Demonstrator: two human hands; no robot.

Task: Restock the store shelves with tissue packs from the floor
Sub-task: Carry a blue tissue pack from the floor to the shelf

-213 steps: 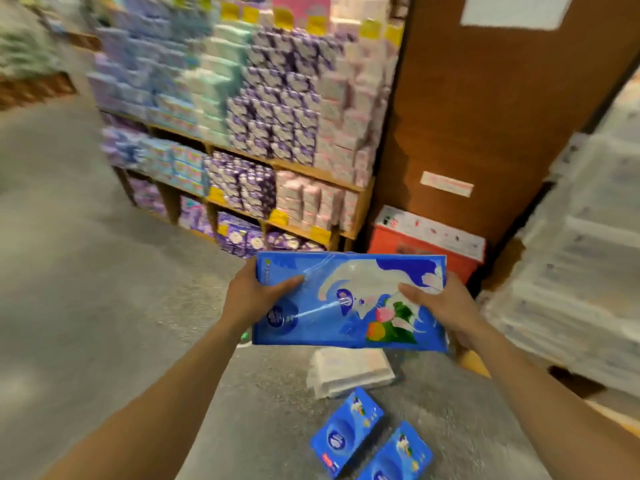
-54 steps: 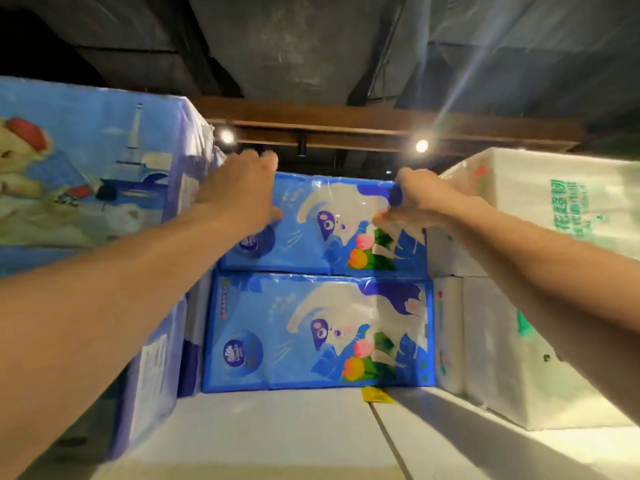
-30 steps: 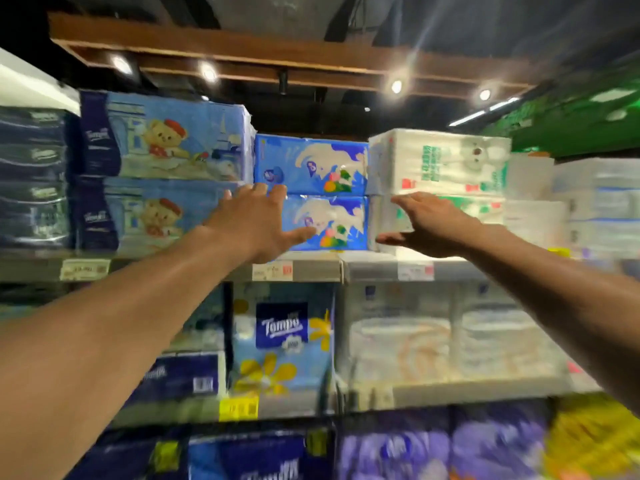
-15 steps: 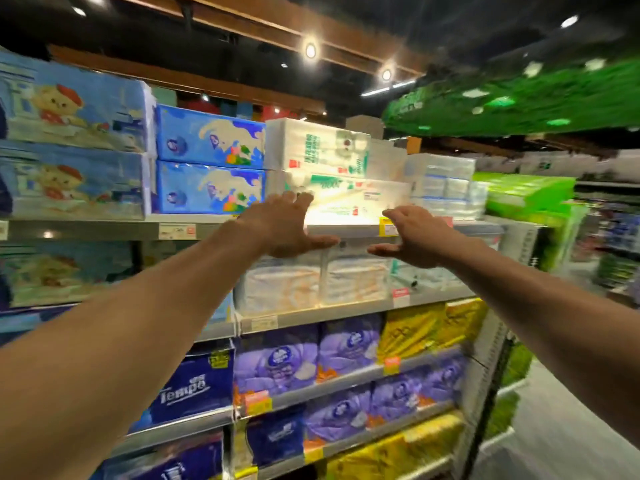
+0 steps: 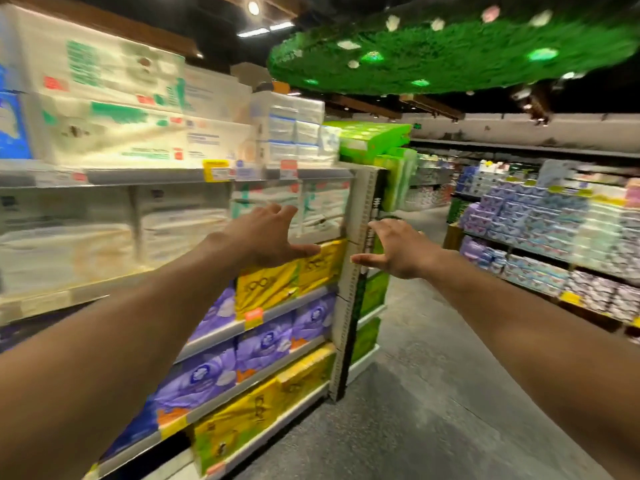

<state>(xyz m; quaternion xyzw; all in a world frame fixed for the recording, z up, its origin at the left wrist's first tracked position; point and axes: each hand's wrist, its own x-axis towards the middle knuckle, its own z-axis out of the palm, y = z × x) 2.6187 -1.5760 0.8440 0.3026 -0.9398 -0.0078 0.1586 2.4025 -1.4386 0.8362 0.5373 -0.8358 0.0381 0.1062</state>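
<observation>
- Currently, both my bare arms reach forward in a shop aisle, and neither hand carries anything.
- My left hand (image 5: 266,237) is spread wide, fingers straight and thumb pointing right. It floats in front of the shelves (image 5: 221,174) without touching them.
- My right hand (image 5: 398,249) mirrors it, open, with the thumb pointing left. It hovers in front of the grey upright post (image 5: 349,289) at the end of the shelves.
- My palms face each other with a gap between them and nothing in it. I judge this to be the two-sided hold that a broad, soft pack needs.
- Tissue packs fill the shelves on my left. There are white packs (image 5: 104,109) on the top level and a sliver of a blue pack (image 5: 12,129) at the far left edge. Yellow packs (image 5: 277,285) and purple packs (image 5: 263,341) sit lower down. All are blurred, so I cannot read the printing.
- The grey floor (image 5: 433,393) runs off to my right, and the packs waiting to be shelved are not in view.
- Across the aisle stands another rack (image 5: 554,237) of pastel packs, well apart from me. A green leafy decoration (image 5: 450,46) hangs overhead.
- My guess is that the next move calls for turning and bending down to the floor stock, and empty, open hands suit that.
</observation>
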